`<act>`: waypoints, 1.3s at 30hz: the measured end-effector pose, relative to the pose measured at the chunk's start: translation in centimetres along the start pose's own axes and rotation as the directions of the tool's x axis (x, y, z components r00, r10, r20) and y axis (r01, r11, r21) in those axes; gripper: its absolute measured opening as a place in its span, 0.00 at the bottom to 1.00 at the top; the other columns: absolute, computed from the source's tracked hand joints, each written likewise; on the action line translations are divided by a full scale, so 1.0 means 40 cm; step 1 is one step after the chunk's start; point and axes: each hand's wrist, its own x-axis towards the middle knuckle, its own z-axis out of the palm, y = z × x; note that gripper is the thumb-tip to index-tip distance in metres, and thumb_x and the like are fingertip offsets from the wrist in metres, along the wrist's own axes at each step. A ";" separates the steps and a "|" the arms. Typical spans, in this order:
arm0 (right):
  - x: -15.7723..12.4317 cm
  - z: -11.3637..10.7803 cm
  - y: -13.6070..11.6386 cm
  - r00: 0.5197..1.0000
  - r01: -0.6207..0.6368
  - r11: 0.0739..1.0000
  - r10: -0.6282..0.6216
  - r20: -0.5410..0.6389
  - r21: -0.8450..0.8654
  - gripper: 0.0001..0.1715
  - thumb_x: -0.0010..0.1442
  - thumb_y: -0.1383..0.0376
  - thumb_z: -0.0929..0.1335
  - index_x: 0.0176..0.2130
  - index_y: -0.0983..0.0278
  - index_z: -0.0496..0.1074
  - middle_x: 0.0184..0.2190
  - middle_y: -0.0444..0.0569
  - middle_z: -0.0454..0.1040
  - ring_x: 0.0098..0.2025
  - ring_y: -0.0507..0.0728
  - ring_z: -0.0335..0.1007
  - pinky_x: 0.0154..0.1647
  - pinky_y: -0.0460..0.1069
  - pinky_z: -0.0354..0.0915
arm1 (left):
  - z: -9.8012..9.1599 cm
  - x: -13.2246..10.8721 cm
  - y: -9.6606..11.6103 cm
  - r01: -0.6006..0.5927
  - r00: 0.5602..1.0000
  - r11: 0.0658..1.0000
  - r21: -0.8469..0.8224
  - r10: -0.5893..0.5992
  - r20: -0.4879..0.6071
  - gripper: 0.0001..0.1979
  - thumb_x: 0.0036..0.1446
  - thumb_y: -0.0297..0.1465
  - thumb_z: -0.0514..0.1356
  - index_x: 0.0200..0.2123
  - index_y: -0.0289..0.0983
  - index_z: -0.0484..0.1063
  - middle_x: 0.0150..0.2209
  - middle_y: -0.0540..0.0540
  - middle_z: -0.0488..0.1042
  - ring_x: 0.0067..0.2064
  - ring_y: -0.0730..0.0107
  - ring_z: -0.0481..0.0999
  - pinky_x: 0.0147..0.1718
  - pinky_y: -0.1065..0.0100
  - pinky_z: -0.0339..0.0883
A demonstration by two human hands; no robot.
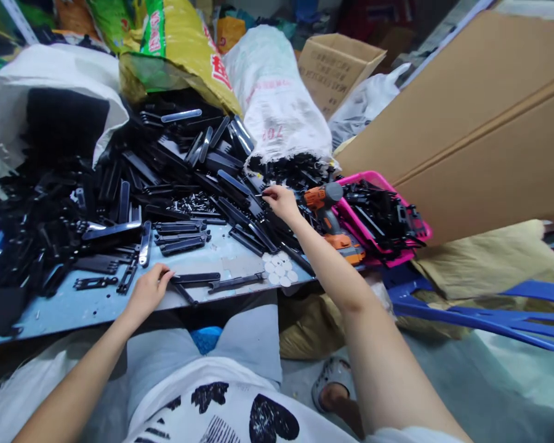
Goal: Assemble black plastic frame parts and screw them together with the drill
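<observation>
My left hand (148, 288) is closed in a pinch at the table's front edge, on the left end of a black plastic bar (197, 278). A second, thinner black piece (184, 294) slants down from the same fingertips. To the right of these lies a long slotted black part (237, 282), apart from the hand. My right hand (281, 202) reaches over the heap of black plastic parts (240, 212), thumb and fingers pinched together. A tiny light-coloured tip shows at its fingertips, too small to name. A pile of small screws (196, 204) lies between the hands.
An orange cordless drill (335, 231) stands right of my right forearm, beside a pink basket (373, 178) of black parts. White sacks (281, 92) and a yellow sack (184, 49) spill parts at the back. White round stickers (280, 269) lie near the front edge. Cardboard (471, 104) rises at right.
</observation>
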 end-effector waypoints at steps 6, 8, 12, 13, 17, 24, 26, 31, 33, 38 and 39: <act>-0.253 0.076 -0.182 0.950 0.118 0.943 -0.198 0.240 0.312 0.12 0.57 0.61 0.68 0.40 0.66 0.72 0.35 0.48 0.76 0.36 0.52 0.72 0.40 0.47 0.68 | -0.021 -0.011 0.021 0.076 0.997 0.986 0.151 -0.076 -0.007 0.13 0.62 0.39 0.49 0.36 0.37 0.67 0.31 0.46 0.75 0.32 0.64 0.75 0.32 0.68 0.63; -0.319 0.102 -0.230 0.910 0.084 0.906 -0.240 0.338 0.416 0.10 0.56 0.62 0.69 0.37 0.66 0.73 0.32 0.47 0.75 0.34 0.52 0.72 0.38 0.47 0.68 | -0.029 -0.014 0.024 0.079 0.997 0.976 0.204 -0.082 0.005 0.13 0.62 0.38 0.49 0.36 0.37 0.67 0.31 0.45 0.75 0.33 0.62 0.75 0.32 0.68 0.63; -0.375 0.129 -0.283 0.874 0.145 0.916 -0.296 0.386 0.374 0.04 0.56 0.68 0.68 0.34 0.67 0.73 0.31 0.47 0.74 0.32 0.50 0.70 0.37 0.45 0.65 | -0.038 -0.018 0.041 0.058 0.997 0.951 0.304 -0.073 0.037 0.13 0.63 0.37 0.49 0.38 0.36 0.68 0.32 0.43 0.75 0.35 0.60 0.76 0.33 0.67 0.63; -0.378 0.131 -0.290 0.868 0.200 0.924 -0.321 0.379 0.325 0.04 0.57 0.69 0.68 0.34 0.67 0.73 0.31 0.48 0.74 0.33 0.50 0.70 0.38 0.45 0.64 | -0.038 -0.018 0.047 0.045 0.997 0.947 0.318 -0.064 0.051 0.13 0.63 0.37 0.49 0.39 0.36 0.68 0.32 0.42 0.75 0.35 0.60 0.76 0.33 0.67 0.63; -0.383 0.135 -0.316 0.836 0.379 0.920 -0.386 0.390 0.099 0.08 0.61 0.69 0.64 0.36 0.66 0.73 0.36 0.50 0.73 0.36 0.52 0.68 0.39 0.45 0.62 | -0.032 -0.019 0.072 -0.006 0.995 0.936 0.351 -0.028 0.093 0.10 0.63 0.34 0.49 0.39 0.35 0.67 0.34 0.42 0.75 0.36 0.59 0.76 0.34 0.66 0.63; -0.410 0.145 -0.342 0.773 0.503 0.864 -0.432 0.464 -0.033 0.07 0.60 0.72 0.64 0.35 0.66 0.71 0.37 0.50 0.71 0.35 0.52 0.67 0.37 0.44 0.61 | -0.038 -0.030 0.073 -0.025 0.997 0.921 0.389 -0.007 0.081 0.11 0.64 0.35 0.47 0.37 0.37 0.66 0.31 0.42 0.75 0.35 0.58 0.76 0.31 0.66 0.62; -0.421 0.153 -0.336 0.788 0.508 0.861 -0.449 0.421 -0.033 0.07 0.60 0.72 0.64 0.36 0.66 0.71 0.38 0.50 0.71 0.37 0.53 0.67 0.38 0.45 0.61 | -0.038 -0.029 0.067 -0.047 0.996 0.914 0.403 0.014 0.084 0.12 0.64 0.35 0.46 0.36 0.37 0.65 0.31 0.42 0.75 0.34 0.57 0.77 0.30 0.66 0.62; -0.465 0.188 -0.288 0.859 0.434 0.899 -0.432 0.277 0.057 0.13 0.65 0.66 0.62 0.46 0.63 0.72 0.42 0.50 0.72 0.43 0.52 0.68 0.43 0.45 0.63 | -0.029 -0.018 0.072 -0.094 0.992 0.870 0.485 0.040 0.121 0.13 0.64 0.35 0.44 0.36 0.37 0.64 0.28 0.42 0.75 0.32 0.56 0.77 0.27 0.66 0.60; -0.487 0.206 -0.263 0.872 0.412 0.908 -0.417 0.255 0.074 0.17 0.65 0.64 0.62 0.52 0.62 0.69 0.45 0.51 0.72 0.45 0.53 0.68 0.45 0.45 0.64 | -0.025 -0.013 0.077 -0.094 0.993 0.858 0.505 0.042 0.112 0.13 0.64 0.36 0.44 0.36 0.37 0.64 0.28 0.42 0.75 0.31 0.55 0.77 0.26 0.66 0.60; -0.519 0.237 -0.227 0.870 0.430 0.902 -0.428 0.246 0.046 0.24 0.66 0.63 0.61 0.60 0.64 0.62 0.43 0.52 0.73 0.45 0.53 0.68 0.46 0.46 0.63 | -0.022 0.003 0.059 -0.084 0.988 0.884 0.460 0.013 0.156 0.13 0.63 0.37 0.45 0.36 0.37 0.65 0.29 0.42 0.75 0.33 0.56 0.77 0.28 0.66 0.60; -0.521 0.240 -0.225 0.872 0.433 0.901 -0.429 0.238 0.036 0.24 0.66 0.63 0.61 0.60 0.65 0.62 0.43 0.52 0.73 0.44 0.53 0.68 0.46 0.46 0.62 | -0.023 0.007 0.049 -0.060 0.988 0.891 0.449 -0.011 0.154 0.13 0.63 0.38 0.46 0.36 0.37 0.65 0.29 0.42 0.75 0.32 0.56 0.77 0.29 0.66 0.60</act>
